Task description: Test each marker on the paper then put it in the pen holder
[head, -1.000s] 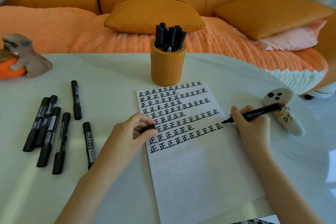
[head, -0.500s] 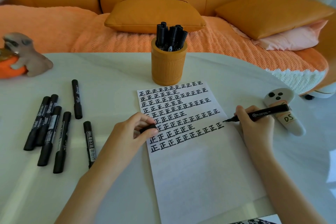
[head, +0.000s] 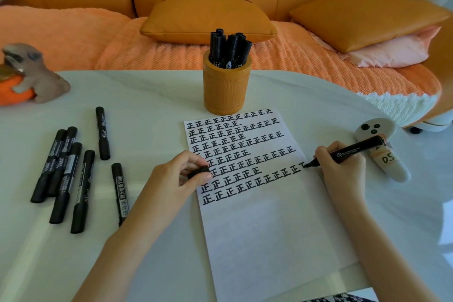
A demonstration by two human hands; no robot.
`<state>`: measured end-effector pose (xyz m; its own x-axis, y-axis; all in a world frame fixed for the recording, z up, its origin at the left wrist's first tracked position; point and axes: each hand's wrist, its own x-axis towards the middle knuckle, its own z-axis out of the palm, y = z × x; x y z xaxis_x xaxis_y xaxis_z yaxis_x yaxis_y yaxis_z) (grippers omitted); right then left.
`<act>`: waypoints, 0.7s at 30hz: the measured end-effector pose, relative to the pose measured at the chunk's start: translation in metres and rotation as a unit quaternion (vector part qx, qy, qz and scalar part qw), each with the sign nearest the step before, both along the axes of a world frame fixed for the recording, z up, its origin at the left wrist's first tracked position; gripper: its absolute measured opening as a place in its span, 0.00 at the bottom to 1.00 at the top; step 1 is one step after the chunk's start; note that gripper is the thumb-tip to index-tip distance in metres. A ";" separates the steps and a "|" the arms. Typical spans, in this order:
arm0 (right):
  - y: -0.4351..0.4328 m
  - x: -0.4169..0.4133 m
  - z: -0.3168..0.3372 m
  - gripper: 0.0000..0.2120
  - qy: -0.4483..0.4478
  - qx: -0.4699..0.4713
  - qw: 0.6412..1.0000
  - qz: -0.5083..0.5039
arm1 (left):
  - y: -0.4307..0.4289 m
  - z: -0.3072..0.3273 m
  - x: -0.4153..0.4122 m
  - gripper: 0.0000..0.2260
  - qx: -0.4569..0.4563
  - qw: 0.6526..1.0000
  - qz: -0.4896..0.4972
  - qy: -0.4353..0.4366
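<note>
Marker (head: 353, 151) tip has dropped onto paper (head: 269, 240), jutting left of pinching right hand (head: 343, 173) (left hand (head: 171, 181) pinches cap (head: 198, 172))

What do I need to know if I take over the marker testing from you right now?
Left hand pinches the cap and rests on the left edge of the paper.
Right hand holds the uncapped marker, tip on the paper, partway through a character at the end of a row.
Done: a bunch of markers stands in the pen holder.
Left: finish the character, cap this marker, drop it in the pen holder, then test the six capped markers lying on the table to your left.
</note>
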<state>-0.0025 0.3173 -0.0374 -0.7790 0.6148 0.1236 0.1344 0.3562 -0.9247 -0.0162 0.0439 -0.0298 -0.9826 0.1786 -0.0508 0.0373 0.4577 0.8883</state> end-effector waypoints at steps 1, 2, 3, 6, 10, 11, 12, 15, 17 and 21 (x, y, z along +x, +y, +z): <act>0.000 0.000 0.000 0.10 0.000 0.003 1.000 0.002 | 0.000 0.000 0.000 0.06 0.000 1.000 0.000 0.000; -0.001 0.000 0.001 0.10 0.001 0.006 1.000 0.003 | 0.000 0.000 0.000 0.06 0.000 1.000 0.000 -0.001; -0.001 0.000 0.001 0.10 0.001 0.009 1.000 0.004 | 0.000 -0.001 0.000 0.06 0.000 1.000 0.000 -0.001; 0.000 0.000 0.000 0.10 0.000 0.012 1.000 0.006 | -0.001 -0.001 0.000 0.06 -0.002 1.000 -0.002 0.001; 0.002 -0.001 -0.002 0.11 0.008 -0.008 1.000 -0.005 | -0.001 -0.001 -0.001 0.07 -0.003 1.000 -0.002 0.003; 0.002 -0.001 -0.002 0.11 0.013 -0.021 1.000 -0.010 | -0.001 -0.002 -0.001 0.07 -0.003 1.000 -0.003 0.003; 0.002 -0.001 -0.002 0.12 0.016 -0.028 0.999 -0.013 | -0.001 -0.002 -0.001 0.07 -0.004 1.000 -0.003 0.003; 0.002 -0.001 -0.003 0.12 0.012 -0.020 1.000 -0.008 | -0.001 -0.002 -0.001 0.07 -0.004 1.000 -0.004 0.002; 0.001 0.000 -0.003 0.12 0.004 -0.006 1.000 -0.003 | -0.001 -0.002 -0.001 0.07 -0.006 1.000 -0.004 0.003; 0.000 -0.001 -0.002 0.11 0.005 0.004 1.000 -0.010 | -0.001 -0.002 -0.001 0.07 -0.003 1.000 -0.003 0.002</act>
